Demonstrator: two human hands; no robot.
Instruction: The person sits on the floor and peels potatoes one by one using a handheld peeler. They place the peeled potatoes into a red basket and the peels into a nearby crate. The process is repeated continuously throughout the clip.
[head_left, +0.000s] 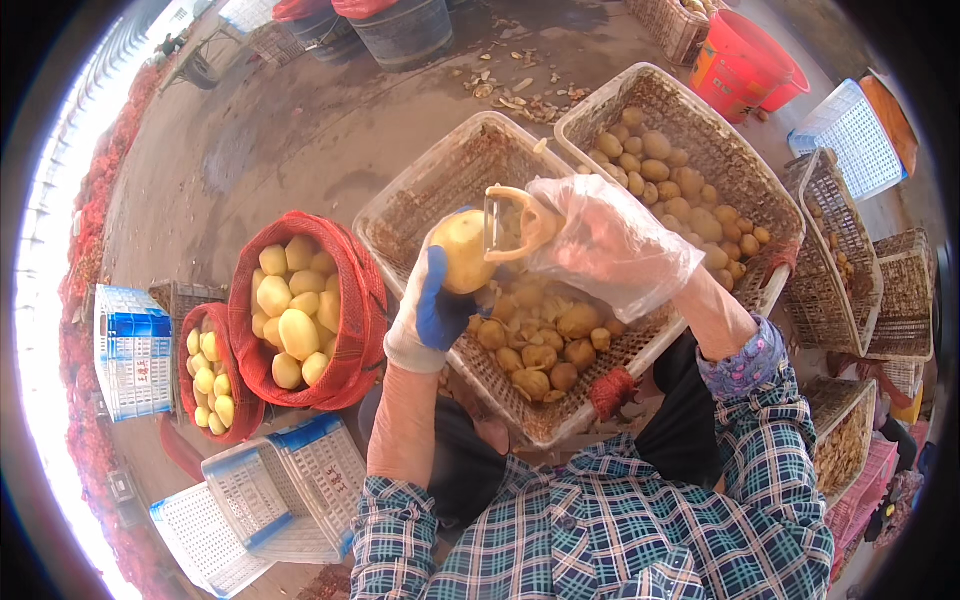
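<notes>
My left hand (433, 300), in a white knit glove with blue coated fingers, grips a large yellow potato (460, 249). Most of the potato's visible side is bare of skin. A thin clear plastic glove covers my right hand (600, 236), which holds a cream-coloured Y-shaped peeler (534, 225). The peeler's metal blade stands upright at the potato's right side; whether it touches cannot be told. Below both hands is a dirty plastic crate (420, 187), with unpeeled potatoes (562, 375) and loose peelings at its near end. My right forearm reaches over a second crate (750, 150) of unpeeled potatoes (652, 169).
Left of the crates stand a large red mesh sack (367, 300) and a smaller one (251, 409), both with peeled potatoes. White-and-blue crates (255, 487) lie nearer me. Several worn crates (832, 247) line the right side. Peelings (517, 86) litter the floor before a red bucket (739, 67).
</notes>
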